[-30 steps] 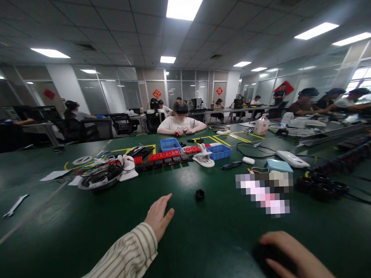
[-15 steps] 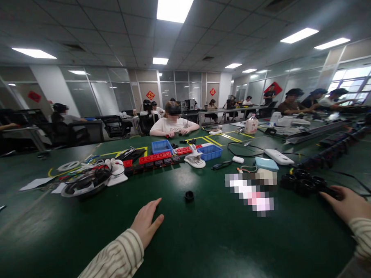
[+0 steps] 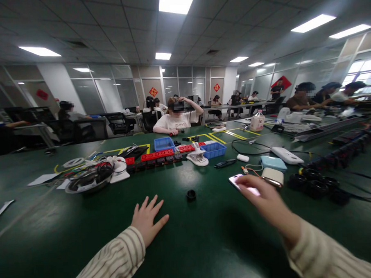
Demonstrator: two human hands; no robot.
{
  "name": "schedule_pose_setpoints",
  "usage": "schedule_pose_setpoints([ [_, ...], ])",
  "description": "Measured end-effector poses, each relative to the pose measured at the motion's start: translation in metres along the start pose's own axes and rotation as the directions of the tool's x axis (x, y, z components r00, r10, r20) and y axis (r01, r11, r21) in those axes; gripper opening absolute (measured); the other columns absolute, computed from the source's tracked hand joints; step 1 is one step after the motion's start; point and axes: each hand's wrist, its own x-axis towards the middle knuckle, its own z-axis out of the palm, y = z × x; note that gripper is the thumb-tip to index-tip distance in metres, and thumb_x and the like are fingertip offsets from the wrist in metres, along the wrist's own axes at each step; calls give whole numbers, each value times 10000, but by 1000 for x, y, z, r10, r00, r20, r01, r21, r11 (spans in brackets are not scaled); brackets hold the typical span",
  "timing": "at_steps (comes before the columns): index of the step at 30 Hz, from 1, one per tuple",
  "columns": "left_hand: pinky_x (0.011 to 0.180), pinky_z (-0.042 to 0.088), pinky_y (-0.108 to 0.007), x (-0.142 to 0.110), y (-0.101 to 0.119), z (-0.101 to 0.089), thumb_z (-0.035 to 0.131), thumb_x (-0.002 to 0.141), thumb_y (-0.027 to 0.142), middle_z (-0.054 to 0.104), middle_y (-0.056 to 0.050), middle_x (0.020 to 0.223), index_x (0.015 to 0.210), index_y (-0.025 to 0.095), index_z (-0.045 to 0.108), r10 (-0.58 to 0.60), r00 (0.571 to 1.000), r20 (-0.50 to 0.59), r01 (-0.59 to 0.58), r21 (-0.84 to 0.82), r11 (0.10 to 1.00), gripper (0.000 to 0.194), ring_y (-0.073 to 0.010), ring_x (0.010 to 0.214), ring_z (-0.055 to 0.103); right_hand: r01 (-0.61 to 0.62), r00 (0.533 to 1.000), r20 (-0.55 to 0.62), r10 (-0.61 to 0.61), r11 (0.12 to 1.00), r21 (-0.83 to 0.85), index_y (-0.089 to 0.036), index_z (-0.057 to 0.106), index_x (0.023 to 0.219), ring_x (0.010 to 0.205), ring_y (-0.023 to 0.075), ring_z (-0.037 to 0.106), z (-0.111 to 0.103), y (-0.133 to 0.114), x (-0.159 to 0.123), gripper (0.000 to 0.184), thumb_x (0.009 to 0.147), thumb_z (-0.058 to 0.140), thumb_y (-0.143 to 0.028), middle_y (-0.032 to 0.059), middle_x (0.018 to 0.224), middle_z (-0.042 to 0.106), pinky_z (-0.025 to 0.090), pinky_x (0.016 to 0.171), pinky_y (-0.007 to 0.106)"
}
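Note:
My left hand lies on the green table with its fingers spread, holding nothing. To its right, apart from the fingertips, sits a small round black part, hollow at the top. My right hand hangs over the table, slightly blurred, with its fingers stretched to the left and nothing seen in them. Part of a lit phone shows behind those fingers; whether they touch it I cannot tell. Several similar black round parts stand in a cluster to the right of my right hand.
Behind the phone lie a cream power bank, a light blue case and a white device. Farther back are blue bins, a red-and-black strip and a metal bowl of cables. A co-worker sits opposite.
My right hand has left the black round parts and moved left to the phone. My left hand's fingers have spread wider. The co-worker opposite has raised a hand to the head.

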Motion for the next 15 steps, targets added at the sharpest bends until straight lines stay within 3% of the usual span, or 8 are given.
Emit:
schedule_pose_setpoints([
  [2,980,177,-595,0,2,-2,337,791,613,304,-60,1394,1300,251,378,-5,999,44,3,50,999,626,-360,1278,211,155,979,147,-141,983,-93,-166,543,1054,1031,248,505,61,-36,20,348,795,473,-389,123,1101,552,411,882,402],
  [4,982,199,-577,-1,3,-3,336,794,605,301,-65,1395,1320,239,341,2,998,62,-6,72,997,641,-358,1278,213,246,957,214,-196,938,-243,-129,476,1153,1141,307,403,114,-54,33,479,749,549,-377,175,1222,455,303,960,489],
  [5,983,209,-569,-2,4,-4,333,797,599,297,-65,1396,1324,234,335,4,998,67,-9,77,997,641,-353,1280,212,280,942,265,-204,915,-290,-123,452,1175,1146,327,390,135,-57,36,503,750,548,-375,189,1222,448,260,960,542],
  [7,988,216,-556,-3,4,-5,331,800,596,290,-62,1398,1326,233,330,12,997,75,-18,79,997,640,-342,1284,209,311,919,332,-212,908,-282,-125,514,1079,1055,316,468,160,-56,39,359,773,516,-313,182,1087,537,302,908,558],
  [9,994,217,-549,-5,4,-6,330,798,602,287,-58,1399,1327,235,326,25,996,85,-31,75,997,643,-331,1286,213,344,891,391,-229,903,-255,-135,567,951,965,276,526,162,-47,31,218,767,473,-206,149,961,586,363,875,506],
  [12,996,226,-545,-8,3,-6,342,798,593,298,-53,1391,1318,234,339,27,998,60,-31,69,997,632,-314,1285,228,416,843,451,-294,887,-198,-177,558,1015,1016,237,512,130,-21,-8,380,642,497,-133,99,1078,566,331,962,439],
  [14,992,240,-545,-9,3,-4,351,801,579,317,-50,1381,1307,238,357,26,999,28,-28,62,998,610,-306,1280,245,398,877,355,-323,903,-162,-228,547,1064,1053,234,494,96,8,-53,464,625,450,-117,72,1129,555,291,1000,452],
  [15,991,242,-546,-9,2,-3,352,802,572,321,-46,1378,1304,243,359,34,999,20,-35,58,998,601,-305,1278,251,351,909,302,-288,920,-177,-267,563,1043,1054,234,500,77,25,-79,434,650,436,-134,63,1107,572,324,978,446],
])
